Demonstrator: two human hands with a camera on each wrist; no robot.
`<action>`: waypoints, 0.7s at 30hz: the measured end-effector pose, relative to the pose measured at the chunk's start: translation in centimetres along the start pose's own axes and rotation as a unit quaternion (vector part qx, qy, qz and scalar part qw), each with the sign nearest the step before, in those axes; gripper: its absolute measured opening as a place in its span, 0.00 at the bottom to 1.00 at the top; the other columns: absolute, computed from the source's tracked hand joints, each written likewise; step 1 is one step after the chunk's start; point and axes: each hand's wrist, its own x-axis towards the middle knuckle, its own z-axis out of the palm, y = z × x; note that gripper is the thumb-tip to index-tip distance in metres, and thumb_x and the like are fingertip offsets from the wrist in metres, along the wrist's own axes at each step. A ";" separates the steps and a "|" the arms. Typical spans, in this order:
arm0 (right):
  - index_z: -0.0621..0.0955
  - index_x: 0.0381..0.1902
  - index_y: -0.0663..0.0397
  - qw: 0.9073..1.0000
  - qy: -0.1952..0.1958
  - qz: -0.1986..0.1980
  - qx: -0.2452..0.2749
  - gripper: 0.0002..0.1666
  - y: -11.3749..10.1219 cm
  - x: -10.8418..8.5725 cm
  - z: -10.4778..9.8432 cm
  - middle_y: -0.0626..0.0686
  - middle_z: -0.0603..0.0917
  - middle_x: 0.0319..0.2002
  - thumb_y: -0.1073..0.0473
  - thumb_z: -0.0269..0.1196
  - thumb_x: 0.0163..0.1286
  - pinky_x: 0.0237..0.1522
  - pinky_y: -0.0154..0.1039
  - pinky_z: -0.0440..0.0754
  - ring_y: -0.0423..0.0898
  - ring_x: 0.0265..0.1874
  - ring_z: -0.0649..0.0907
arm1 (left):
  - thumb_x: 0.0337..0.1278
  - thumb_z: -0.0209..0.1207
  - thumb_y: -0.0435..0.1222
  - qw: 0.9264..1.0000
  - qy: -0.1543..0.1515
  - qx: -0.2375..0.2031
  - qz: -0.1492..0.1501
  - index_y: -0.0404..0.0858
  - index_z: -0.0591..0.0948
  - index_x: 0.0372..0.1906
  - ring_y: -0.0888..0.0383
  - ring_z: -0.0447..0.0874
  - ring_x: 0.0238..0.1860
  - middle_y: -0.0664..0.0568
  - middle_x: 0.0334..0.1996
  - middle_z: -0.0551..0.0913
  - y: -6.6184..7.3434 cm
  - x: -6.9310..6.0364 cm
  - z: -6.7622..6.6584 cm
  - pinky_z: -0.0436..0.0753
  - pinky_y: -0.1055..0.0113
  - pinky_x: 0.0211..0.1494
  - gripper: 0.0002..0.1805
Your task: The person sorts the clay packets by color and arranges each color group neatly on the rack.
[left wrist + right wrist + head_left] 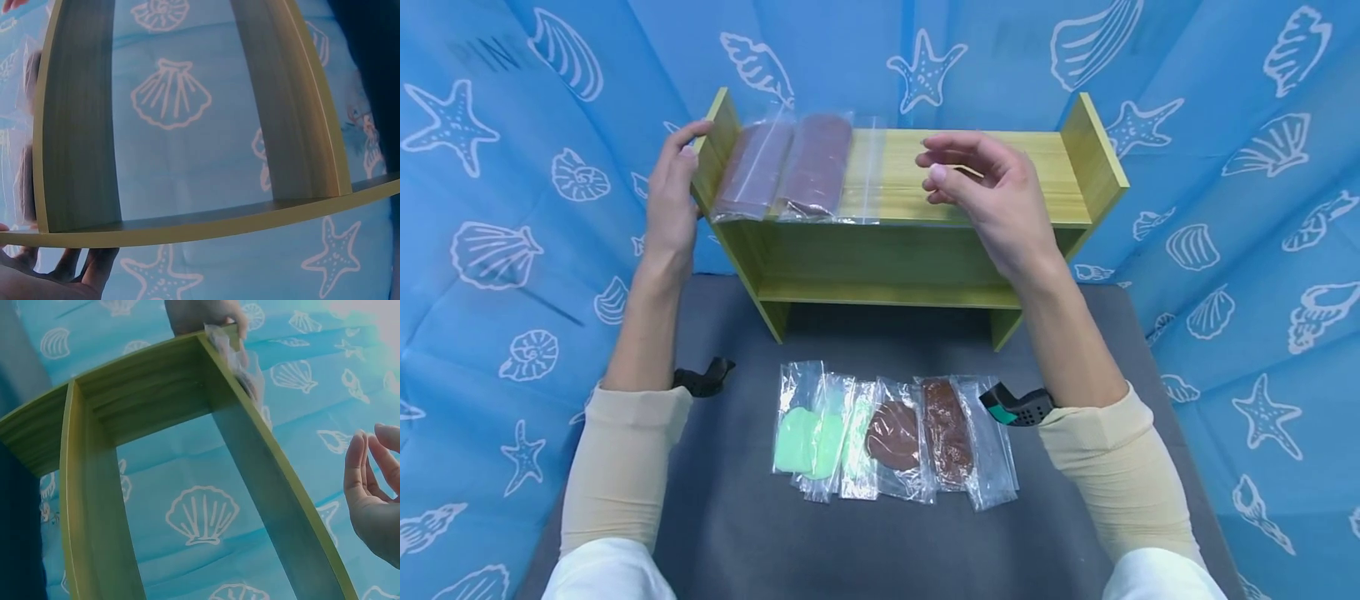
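I've got the left hand gripping the shelf at one end board, I guess to steady it. Two brown bags lie side by side up top near that end, probably for neatness. Right hand hovers, fingers loosely curved, holding nothing. More bags sit on the table, within easy reach.

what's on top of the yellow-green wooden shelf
Two clear plastic zip bags, each holding a flat reddish-brown slab, lie side by side at the shelf's left end. The slabs hide the board directly beneath them, so anything there cannot be seen.
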 end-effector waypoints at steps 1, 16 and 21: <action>0.83 0.51 0.65 1.000 0.000 -0.002 0.006 0.15 -0.1 -0.3 -0.1 0.62 0.83 0.47 0.72 0.65 0.65 0.45 0.40 0.83 0.54 0.39 0.82 | 0.75 0.41 0.45 1.000 -0.001 -0.002 0.000 0.51 0.74 0.66 0.55 0.70 0.51 0.52 0.58 0.69 0.0 0.0 0.0 0.67 0.53 0.51 0.22; 0.81 0.53 0.69 0.999 0.001 -0.037 0.017 0.16 1.0 -5.4 -2.0 0.62 0.84 0.45 0.76 0.59 0.68 0.43 0.40 0.83 0.53 0.37 0.83 | 0.75 0.41 0.45 1.000 0.001 -0.006 0.001 0.50 0.75 0.66 0.55 0.69 0.52 0.52 0.60 0.69 0.1 0.0 0.1 0.67 0.52 0.52 0.22; 0.80 0.54 0.71 0.999 0.014 -0.037 0.025 0.17 1.4 -6.8 -2.4 0.62 0.84 0.45 0.76 0.59 0.67 0.43 0.40 0.82 0.52 0.37 0.83 | 0.75 0.41 0.44 1.000 0.002 -0.020 -0.008 0.51 0.75 0.65 0.55 0.69 0.53 0.52 0.60 0.69 0.1 0.0 0.0 0.65 0.52 0.54 0.22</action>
